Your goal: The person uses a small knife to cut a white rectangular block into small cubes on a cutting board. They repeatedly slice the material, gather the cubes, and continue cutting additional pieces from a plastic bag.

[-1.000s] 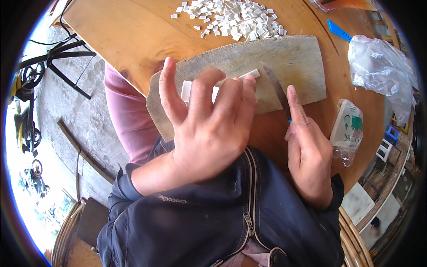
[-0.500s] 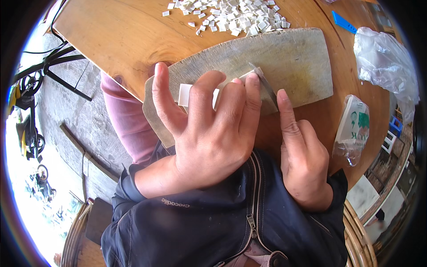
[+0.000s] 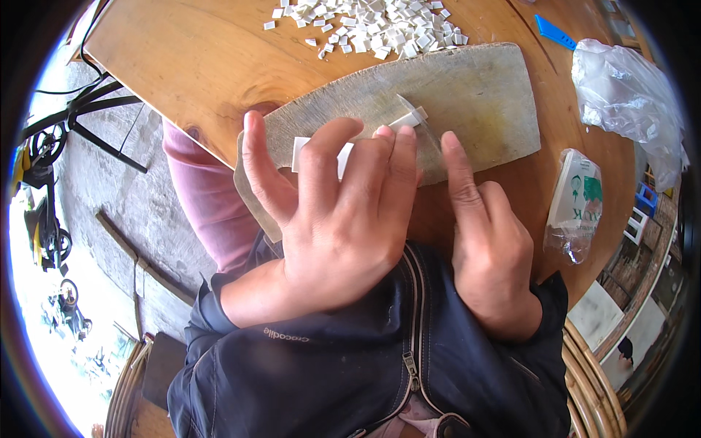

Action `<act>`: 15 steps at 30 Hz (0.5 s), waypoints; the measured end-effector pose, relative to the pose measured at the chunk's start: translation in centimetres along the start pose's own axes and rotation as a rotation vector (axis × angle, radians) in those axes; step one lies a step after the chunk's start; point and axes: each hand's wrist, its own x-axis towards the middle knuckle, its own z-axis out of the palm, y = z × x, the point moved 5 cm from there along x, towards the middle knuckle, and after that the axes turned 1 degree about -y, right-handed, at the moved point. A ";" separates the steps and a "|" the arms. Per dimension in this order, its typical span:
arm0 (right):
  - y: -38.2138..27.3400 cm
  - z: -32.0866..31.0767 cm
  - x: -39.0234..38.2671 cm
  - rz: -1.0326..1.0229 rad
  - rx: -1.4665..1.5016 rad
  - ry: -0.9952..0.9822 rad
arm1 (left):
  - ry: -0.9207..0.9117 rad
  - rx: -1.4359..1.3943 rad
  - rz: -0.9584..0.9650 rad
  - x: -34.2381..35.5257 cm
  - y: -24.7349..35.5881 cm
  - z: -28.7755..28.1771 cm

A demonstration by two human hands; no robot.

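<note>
A worn, grey-brown wooden board (image 3: 482, 109) lies on the table in front of me. My left hand (image 3: 343, 197) presses a flat white strip (image 3: 407, 118) onto it with the fingertips, thumb and one finger raised apart. Another part of white material (image 3: 299, 152) shows at the left between thumb and fingers; whether it joins the strip is hidden. In my right hand (image 3: 491, 255) is a knife, index finger stretched along it and the handle covered. Its thin blade (image 3: 431, 133) crosses the strip near the right end. Beyond the board lies a heap of small white cut pieces (image 3: 401, 29).
On the wooden table (image 3: 182, 66), a blue plastic handle-like tool (image 3: 555, 32), a crumpled clear bag (image 3: 621, 95) and a plastic packet with green print (image 3: 577, 204) lie at the right. A black metal stand (image 3: 102, 131) is beyond the left edge.
The blade has shifted slightly away and left, and it now lies across the strip near its end. My left hand keeps its hold, and the whole view has drifted a little.
</note>
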 end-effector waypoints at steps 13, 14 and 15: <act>0.8 -0.6 -0.3 -0.041 0.256 -0.049 | 0.048 -0.012 0.042 -0.2 -0.5 -0.2; 0.8 -0.6 -0.3 -0.042 0.248 -0.045 | 0.050 -0.005 0.043 -0.2 -0.5 -0.2; 0.8 -0.5 -0.4 -0.044 0.239 -0.041 | 0.053 0.002 0.044 -0.2 -0.5 -0.2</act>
